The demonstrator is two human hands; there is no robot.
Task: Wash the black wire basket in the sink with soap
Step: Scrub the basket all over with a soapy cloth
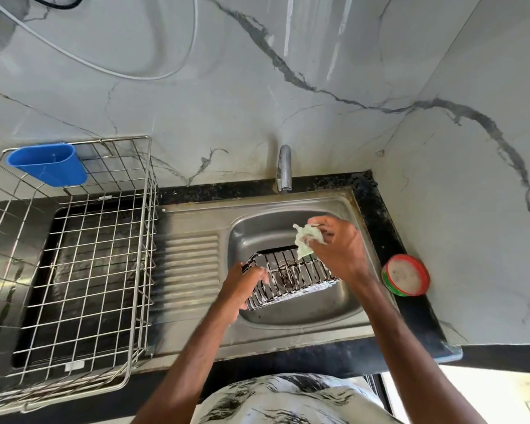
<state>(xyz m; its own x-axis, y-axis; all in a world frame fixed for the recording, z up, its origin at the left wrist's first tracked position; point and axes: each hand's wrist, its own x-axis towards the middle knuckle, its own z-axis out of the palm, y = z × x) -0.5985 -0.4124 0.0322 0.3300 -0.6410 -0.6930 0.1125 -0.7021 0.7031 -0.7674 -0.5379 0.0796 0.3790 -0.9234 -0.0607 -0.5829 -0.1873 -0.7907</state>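
Steel wire dish rack (74,240) stands at far left on the black surface (377,206), with a blue cup (48,166) hung on its back rim. Next comes the ribbed drainboard of the steel sink (193,249). Over the basin, the left hand (245,289) grips the near left end of the sudsy black wire basket (291,280), holding it tilted above the drain. A tap (284,169) stands behind. The right hand (340,249) pinches a pale green cloth (306,241) against the basket's far rim. A red-rimmed soap tub (406,275) sits just right of the sink.
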